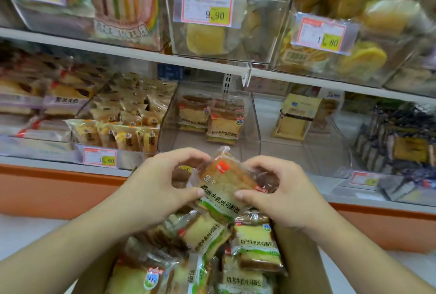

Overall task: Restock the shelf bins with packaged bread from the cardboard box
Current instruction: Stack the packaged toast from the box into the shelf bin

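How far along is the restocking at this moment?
Early to midway, it seems. Done: two matching toast packs already stand at the back of the clear bin, which is mostly unfilled. In hand: the left hand and right hand together hold one bread pack just below that bin. Left: the cardboard box still holds many packs.

A packet of bread (221, 190) is held up over the cardboard box (297, 258), tilted, its clear wrapper showing a brown-crusted slice, a red logo, a green band and dark lettering. More packets of the same kind (254, 249) lie jumbled in the open box, some flat, some on edge. On the lower shelf just beyond, a clear plastic bin (250, 114) holds two matching packets (212, 119) standing upright at the back, side by side, the right one in front.
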Action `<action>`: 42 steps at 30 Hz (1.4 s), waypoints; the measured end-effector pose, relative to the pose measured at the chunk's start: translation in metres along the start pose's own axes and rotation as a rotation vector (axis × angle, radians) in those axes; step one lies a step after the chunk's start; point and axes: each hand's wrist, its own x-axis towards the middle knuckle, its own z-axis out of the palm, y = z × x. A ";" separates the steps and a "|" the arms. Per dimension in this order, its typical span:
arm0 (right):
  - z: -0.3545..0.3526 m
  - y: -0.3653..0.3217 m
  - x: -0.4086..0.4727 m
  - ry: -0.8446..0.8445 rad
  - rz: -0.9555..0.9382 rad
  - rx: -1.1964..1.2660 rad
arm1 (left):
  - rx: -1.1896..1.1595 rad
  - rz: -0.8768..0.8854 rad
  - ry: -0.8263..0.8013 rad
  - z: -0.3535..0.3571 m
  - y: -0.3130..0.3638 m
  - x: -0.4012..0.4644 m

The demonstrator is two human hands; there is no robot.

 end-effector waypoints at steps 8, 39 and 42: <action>0.002 -0.024 0.060 0.234 -0.100 -0.009 | 0.585 0.111 0.136 -0.056 -0.029 0.048; 0.097 0.055 0.263 0.194 -0.331 -0.773 | 0.774 0.089 0.177 -0.061 -0.078 0.070; 0.103 0.056 0.264 0.187 -0.314 -0.767 | 0.779 0.088 0.173 -0.060 -0.077 0.070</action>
